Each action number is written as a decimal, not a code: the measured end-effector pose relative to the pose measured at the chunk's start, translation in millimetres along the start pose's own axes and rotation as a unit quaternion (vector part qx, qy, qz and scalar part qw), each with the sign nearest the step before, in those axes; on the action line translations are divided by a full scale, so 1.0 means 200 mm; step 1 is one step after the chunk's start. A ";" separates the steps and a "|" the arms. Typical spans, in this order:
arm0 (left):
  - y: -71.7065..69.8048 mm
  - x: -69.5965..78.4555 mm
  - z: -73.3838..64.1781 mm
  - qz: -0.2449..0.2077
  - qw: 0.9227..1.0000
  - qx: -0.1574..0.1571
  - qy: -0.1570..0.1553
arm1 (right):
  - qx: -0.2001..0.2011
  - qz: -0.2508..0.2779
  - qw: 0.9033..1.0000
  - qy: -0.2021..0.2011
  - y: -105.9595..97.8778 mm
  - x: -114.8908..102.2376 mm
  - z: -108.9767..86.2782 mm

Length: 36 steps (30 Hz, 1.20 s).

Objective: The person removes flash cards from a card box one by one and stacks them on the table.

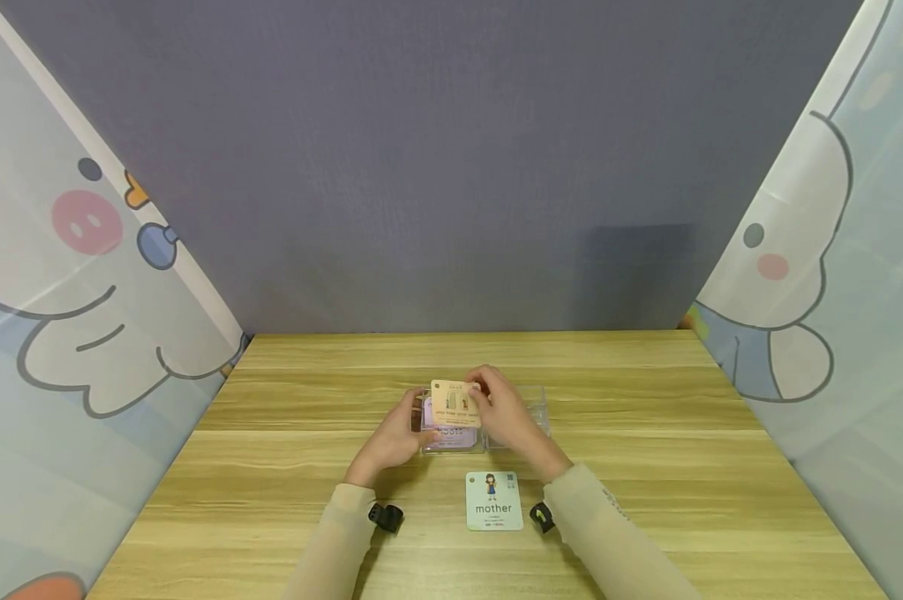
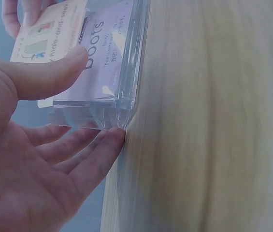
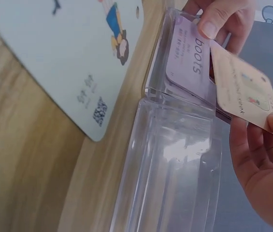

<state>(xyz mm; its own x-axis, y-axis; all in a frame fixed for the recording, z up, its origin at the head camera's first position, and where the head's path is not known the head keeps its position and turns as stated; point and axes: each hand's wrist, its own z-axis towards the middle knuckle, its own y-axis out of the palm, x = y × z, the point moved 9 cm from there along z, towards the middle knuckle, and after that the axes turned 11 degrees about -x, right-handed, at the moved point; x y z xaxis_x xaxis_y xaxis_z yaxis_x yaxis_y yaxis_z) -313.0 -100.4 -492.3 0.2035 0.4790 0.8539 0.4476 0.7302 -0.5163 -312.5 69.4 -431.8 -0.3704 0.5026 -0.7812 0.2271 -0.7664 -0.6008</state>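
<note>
A cream flash card is pinched at its edge between the thumb and fingers of my right hand. It is tilted above a clear plastic box that contains purple cards, the top one a "boots" card. From the left side, my left hand holds this box, fingers along its outer wall and thumb over the cards. The box's other clear half lies open beside it, under my right hand. A pale green "mother" card lies face up on the table, nearer to me.
The wood-grain table extends around the box. A grey-blue panel rises at its far edge, and printed cartoon curtains hang at both sides. Each wrist wears a small black camera.
</note>
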 end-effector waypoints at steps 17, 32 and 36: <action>0.00 -0.01 -0.01 -0.005 1.000 0.002 -0.017 | 0.013 0.011 1.000 -0.017 -0.07 -0.02 -0.06; 0.00 0.00 -0.02 0.004 1.000 0.009 -0.018 | 0.015 0.021 1.000 -0.015 -0.13 -0.02 -0.14; 0.00 0.00 -0.02 0.006 1.000 0.010 -0.017 | 0.014 0.022 0.999 -0.020 -0.15 -0.03 -0.16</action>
<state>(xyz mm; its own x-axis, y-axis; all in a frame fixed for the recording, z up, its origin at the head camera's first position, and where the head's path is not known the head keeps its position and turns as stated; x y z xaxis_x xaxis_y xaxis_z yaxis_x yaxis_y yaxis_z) -310.4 -102.6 -491.3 0.1779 0.5040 0.8452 0.4275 0.7340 -0.5277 -287.5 101.8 -414.6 -0.3967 0.4526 -0.7986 0.2183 -0.7985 -0.5610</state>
